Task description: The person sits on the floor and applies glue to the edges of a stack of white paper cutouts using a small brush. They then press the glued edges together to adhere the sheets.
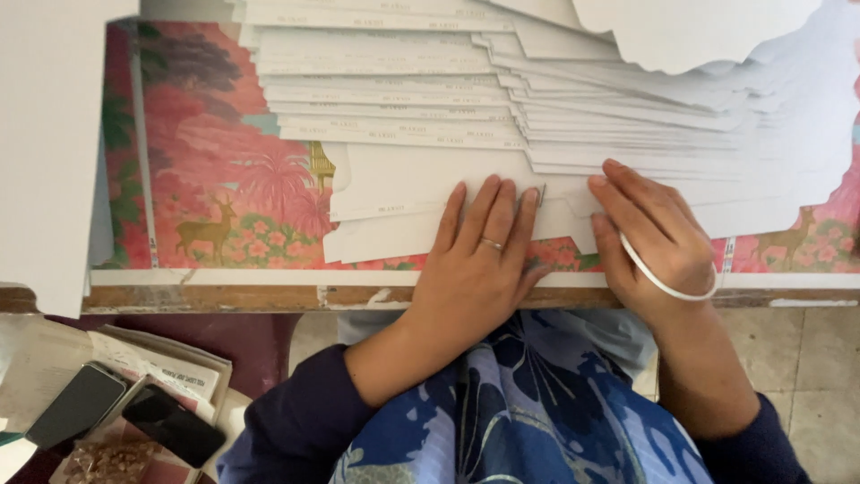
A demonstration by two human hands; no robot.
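My left hand (475,260) lies flat, fingers together, on the nearest white die-cut card sheet (394,202) at the table's front edge; a ring sits on one finger. My right hand (649,237) rests palm down on the sheets just to the right, fingertips on the card, with a white band looped around it. Several white card sheets (394,99) lie fanned in overlapping rows across the table, and a second overlapping stack (681,108) spreads to the right.
A pink pictorial cloth with deer and trees (215,197) covers the table, whose worn front edge (224,296) runs across. Two dark phones (170,421) and papers sit on a low surface at lower left. A large white sheet (45,134) fills the left side.
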